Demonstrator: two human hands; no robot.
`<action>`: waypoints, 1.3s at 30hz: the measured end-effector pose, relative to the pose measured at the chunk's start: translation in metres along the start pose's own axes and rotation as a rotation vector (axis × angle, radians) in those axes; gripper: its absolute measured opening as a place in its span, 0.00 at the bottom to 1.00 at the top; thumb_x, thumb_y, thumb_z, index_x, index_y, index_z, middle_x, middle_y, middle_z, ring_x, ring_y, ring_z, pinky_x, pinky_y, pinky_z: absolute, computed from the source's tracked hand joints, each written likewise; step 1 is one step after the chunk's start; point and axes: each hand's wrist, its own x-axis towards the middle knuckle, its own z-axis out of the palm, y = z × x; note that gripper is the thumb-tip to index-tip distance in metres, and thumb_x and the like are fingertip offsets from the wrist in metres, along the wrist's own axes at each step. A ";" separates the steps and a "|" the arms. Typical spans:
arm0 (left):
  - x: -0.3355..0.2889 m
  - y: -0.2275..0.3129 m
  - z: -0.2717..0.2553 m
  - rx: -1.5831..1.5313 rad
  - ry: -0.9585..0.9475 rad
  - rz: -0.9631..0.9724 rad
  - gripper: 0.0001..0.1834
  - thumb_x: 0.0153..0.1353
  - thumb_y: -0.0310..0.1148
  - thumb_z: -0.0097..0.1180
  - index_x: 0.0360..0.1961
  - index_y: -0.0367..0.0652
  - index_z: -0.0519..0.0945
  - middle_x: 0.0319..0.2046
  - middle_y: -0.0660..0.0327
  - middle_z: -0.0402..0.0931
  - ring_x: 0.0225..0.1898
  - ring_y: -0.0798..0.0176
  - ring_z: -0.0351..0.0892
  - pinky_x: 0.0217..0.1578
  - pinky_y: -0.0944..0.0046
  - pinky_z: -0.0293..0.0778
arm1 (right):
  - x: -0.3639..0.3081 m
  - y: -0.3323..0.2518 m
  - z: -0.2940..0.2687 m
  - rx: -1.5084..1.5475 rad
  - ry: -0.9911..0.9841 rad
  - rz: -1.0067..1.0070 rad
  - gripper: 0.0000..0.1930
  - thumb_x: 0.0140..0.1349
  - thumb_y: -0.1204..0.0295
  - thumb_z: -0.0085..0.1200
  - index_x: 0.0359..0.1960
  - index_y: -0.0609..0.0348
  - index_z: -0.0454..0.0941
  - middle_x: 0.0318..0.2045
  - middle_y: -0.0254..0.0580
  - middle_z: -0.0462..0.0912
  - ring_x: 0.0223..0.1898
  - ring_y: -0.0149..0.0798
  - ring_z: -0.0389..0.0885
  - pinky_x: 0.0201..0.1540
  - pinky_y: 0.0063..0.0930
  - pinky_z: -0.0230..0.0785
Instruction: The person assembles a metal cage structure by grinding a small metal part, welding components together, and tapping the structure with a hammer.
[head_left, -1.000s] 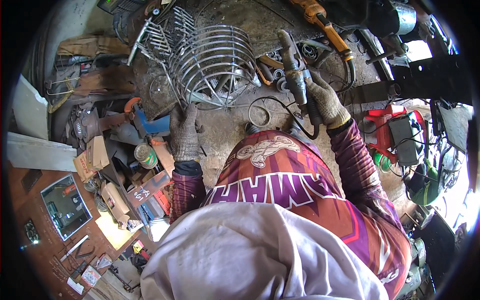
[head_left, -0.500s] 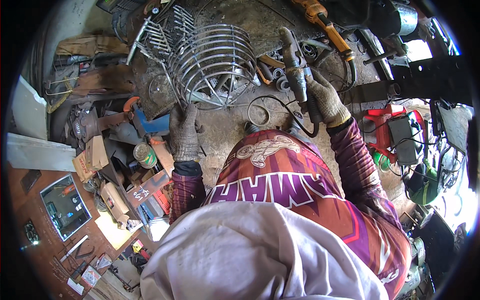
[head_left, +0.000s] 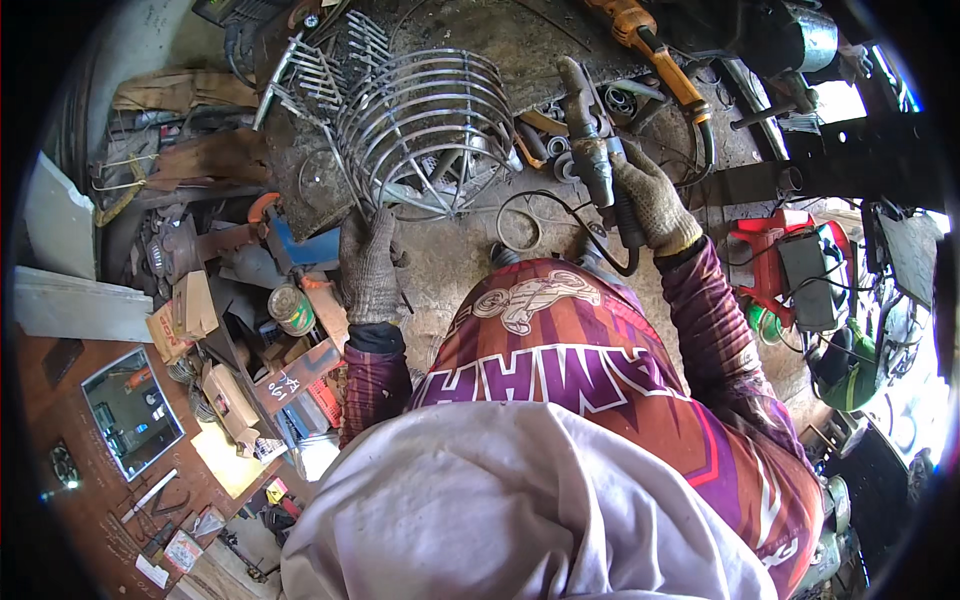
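Observation:
A cage-like frame of bent metal rods [head_left: 430, 120], with several curved hoops joined by cross rods, lies on the dark worktop. My left hand [head_left: 370, 265], in a grey knitted glove, is closed at the near left corner of this rod frame. Its fingertips are partly hidden, and a thin dark rod shows beside the palm. My right hand [head_left: 655, 200], gloved the same way, is wrapped round a black ribbed handle [head_left: 627, 220] with a black cable. Just left of its fingers is a grey cylindrical metal piece [head_left: 590, 140]; whether it joins the handle I cannot tell.
An orange angle grinder [head_left: 640, 35] lies at the far right of the worktop [head_left: 500, 30]. Short rods welded in comb-like rows [head_left: 310, 75] lie left of the frame. A red and grey machine [head_left: 795, 265] stands at right. Left are a can [head_left: 290, 310] and boxes [head_left: 190, 305].

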 end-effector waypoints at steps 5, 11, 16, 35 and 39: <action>-0.001 0.003 0.001 -0.002 -0.010 0.003 0.15 0.68 0.39 0.61 0.53 0.50 0.77 0.26 0.75 0.69 0.20 0.80 0.65 0.19 0.75 0.65 | 0.000 -0.001 0.003 -0.012 0.015 -0.015 0.25 0.74 0.61 0.51 0.68 0.55 0.65 0.37 0.39 0.82 0.26 0.33 0.82 0.25 0.27 0.78; 0.000 0.000 0.000 -0.015 -0.017 0.003 0.11 0.68 0.38 0.62 0.48 0.50 0.77 0.25 0.76 0.69 0.20 0.80 0.65 0.19 0.75 0.66 | -0.003 0.001 0.004 -0.051 -0.002 -0.047 0.25 0.74 0.61 0.50 0.68 0.55 0.65 0.38 0.39 0.82 0.28 0.31 0.81 0.28 0.25 0.77; 0.003 -0.001 -0.002 0.052 -0.020 0.070 0.17 0.68 0.41 0.61 0.51 0.44 0.77 0.24 0.71 0.70 0.21 0.77 0.67 0.22 0.72 0.68 | -0.009 -0.003 0.010 0.049 -0.016 -0.036 0.24 0.74 0.61 0.50 0.67 0.56 0.67 0.38 0.37 0.82 0.31 0.30 0.81 0.30 0.25 0.75; 0.001 -0.002 -0.002 -0.023 0.018 0.009 0.12 0.66 0.37 0.63 0.47 0.49 0.77 0.24 0.74 0.68 0.20 0.79 0.61 0.20 0.73 0.64 | -0.012 -0.006 0.020 0.069 -0.058 -0.058 0.19 0.77 0.61 0.45 0.63 0.56 0.71 0.43 0.36 0.82 0.32 0.27 0.81 0.31 0.22 0.75; 0.003 -0.004 -0.010 -0.009 -0.012 -0.014 0.24 0.66 0.39 0.65 0.60 0.45 0.74 0.31 0.71 0.74 0.24 0.77 0.70 0.24 0.71 0.71 | -0.011 0.003 0.017 0.168 0.046 -0.195 0.18 0.75 0.62 0.48 0.60 0.56 0.72 0.40 0.36 0.81 0.35 0.30 0.81 0.35 0.25 0.75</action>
